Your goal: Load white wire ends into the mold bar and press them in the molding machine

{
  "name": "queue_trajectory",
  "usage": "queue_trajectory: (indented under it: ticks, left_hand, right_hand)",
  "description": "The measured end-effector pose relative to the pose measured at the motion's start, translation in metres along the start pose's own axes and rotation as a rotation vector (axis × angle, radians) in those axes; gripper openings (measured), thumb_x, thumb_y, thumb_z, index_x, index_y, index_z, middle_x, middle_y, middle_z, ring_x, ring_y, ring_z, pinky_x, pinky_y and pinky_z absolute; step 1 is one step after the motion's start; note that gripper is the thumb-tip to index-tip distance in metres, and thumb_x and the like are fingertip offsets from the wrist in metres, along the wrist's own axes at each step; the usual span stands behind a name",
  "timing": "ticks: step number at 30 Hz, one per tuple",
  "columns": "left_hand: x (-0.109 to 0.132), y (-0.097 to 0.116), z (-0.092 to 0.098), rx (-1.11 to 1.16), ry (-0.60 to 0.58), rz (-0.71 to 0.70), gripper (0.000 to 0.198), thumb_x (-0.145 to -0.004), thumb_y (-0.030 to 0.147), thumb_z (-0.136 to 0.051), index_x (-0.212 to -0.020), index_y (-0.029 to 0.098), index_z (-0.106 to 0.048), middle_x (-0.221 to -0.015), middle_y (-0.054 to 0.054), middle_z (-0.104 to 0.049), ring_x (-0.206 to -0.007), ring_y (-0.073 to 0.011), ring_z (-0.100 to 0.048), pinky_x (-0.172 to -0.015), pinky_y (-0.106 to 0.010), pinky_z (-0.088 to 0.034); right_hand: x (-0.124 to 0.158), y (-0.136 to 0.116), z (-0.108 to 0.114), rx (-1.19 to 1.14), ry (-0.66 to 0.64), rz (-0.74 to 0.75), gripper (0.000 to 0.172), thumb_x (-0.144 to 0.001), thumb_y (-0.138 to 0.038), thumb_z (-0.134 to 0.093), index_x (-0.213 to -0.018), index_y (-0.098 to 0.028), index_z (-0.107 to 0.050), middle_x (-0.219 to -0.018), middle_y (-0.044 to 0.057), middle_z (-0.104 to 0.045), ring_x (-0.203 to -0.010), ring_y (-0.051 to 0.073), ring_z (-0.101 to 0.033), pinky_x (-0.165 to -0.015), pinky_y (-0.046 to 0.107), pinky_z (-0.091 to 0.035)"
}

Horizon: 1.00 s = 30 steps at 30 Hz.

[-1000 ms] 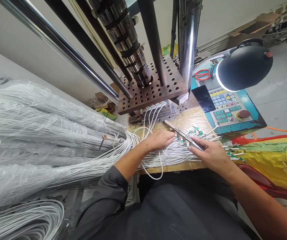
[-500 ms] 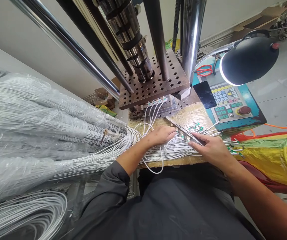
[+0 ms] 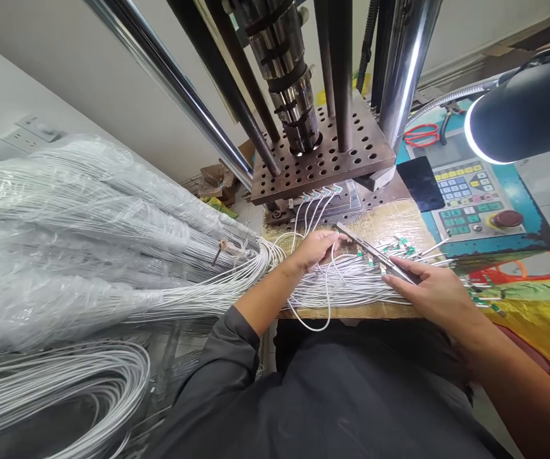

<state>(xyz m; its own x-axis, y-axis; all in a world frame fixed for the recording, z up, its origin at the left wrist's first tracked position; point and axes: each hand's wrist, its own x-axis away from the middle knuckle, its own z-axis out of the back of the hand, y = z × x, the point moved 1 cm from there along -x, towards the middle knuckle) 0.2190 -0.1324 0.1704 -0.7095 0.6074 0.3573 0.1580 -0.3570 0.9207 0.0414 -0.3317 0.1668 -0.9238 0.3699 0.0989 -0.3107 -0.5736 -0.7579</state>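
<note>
My right hand grips the near end of a slim metal bar fixture, thumb below and fingers above. Several small green-and-silver connectors sit along the bar's lower edge. At the bar's far end, my left hand is closed in a pinch on a white cable; the cable's tip is hidden by the fingers. Beneath both hands lies a thick bundle of white cables, with green-tipped ends at the right. Farther back, a row of white cable ends rests in a fixture under the press plate.
A press with steel columns rises behind the worktable. To the right are a control panel, a dark phone-like slab, red-handled scissors and a lit lamp. Plastic-wrapped cable bundles fill the left side.
The view has shifted, so the scene sits farther right and the left wrapped bundles show more. My left hand has turned slightly, its fingertips still by the bar; my right hand keeps its grip.
</note>
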Motion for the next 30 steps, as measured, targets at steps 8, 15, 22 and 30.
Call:
queue_trajectory:
  ticks: [8, 15, 22, 30]
  left_hand:
    - [0.002, 0.006, -0.001, -0.569, 0.120, -0.197, 0.038, -0.089, 0.043, -0.062, -0.062, 0.016, -0.062, -0.060, 0.002, -0.052, -0.061, -0.0121, -0.046, -0.063, -0.027, -0.034]
    - [-0.006, 0.003, -0.006, -0.647, 0.006, -0.158, 0.040, -0.092, 0.041, -0.054, -0.061, 0.017, -0.057, -0.056, 0.003, -0.044, -0.055, -0.0112, -0.039, -0.056, -0.027, -0.029]
    - [0.000, 0.018, -0.009, -1.094, -0.140, -0.300, 0.038, -0.102, 0.036, -0.041, -0.088, 0.015, -0.070, -0.092, -0.010, -0.070, -0.085, -0.0219, -0.063, -0.080, -0.035, -0.049]
    - [-0.003, 0.022, -0.010, -1.221, -0.275, -0.311, 0.040, -0.104, 0.036, -0.037, -0.095, 0.016, -0.069, -0.099, -0.011, -0.073, -0.092, -0.0233, -0.066, -0.085, -0.035, -0.049]
  right_hand:
    - [0.001, -0.002, -0.001, -0.003, -0.003, 0.006, 0.055, -0.082, -0.052, -0.068, -0.127, -0.020, -0.074, -0.114, 0.007, -0.077, -0.108, 0.033, -0.072, -0.097, 0.044, -0.058]
    - [0.002, -0.003, 0.001, -0.027, 0.005, 0.015, 0.053, -0.082, -0.051, -0.070, -0.125, -0.021, -0.074, -0.113, 0.007, -0.078, -0.108, 0.033, -0.073, -0.095, 0.045, -0.059]
    - [0.002, -0.003, 0.001, -0.036, 0.015, 0.019, 0.051, -0.081, -0.050, -0.071, -0.124, -0.022, -0.075, -0.111, 0.006, -0.078, -0.104, 0.033, -0.074, -0.093, 0.044, -0.060]
    - [0.003, -0.002, 0.000, -0.037, 0.003, 0.017, 0.056, -0.081, -0.051, -0.069, -0.127, -0.018, -0.073, -0.113, 0.008, -0.077, -0.105, 0.032, -0.074, -0.095, 0.043, -0.059]
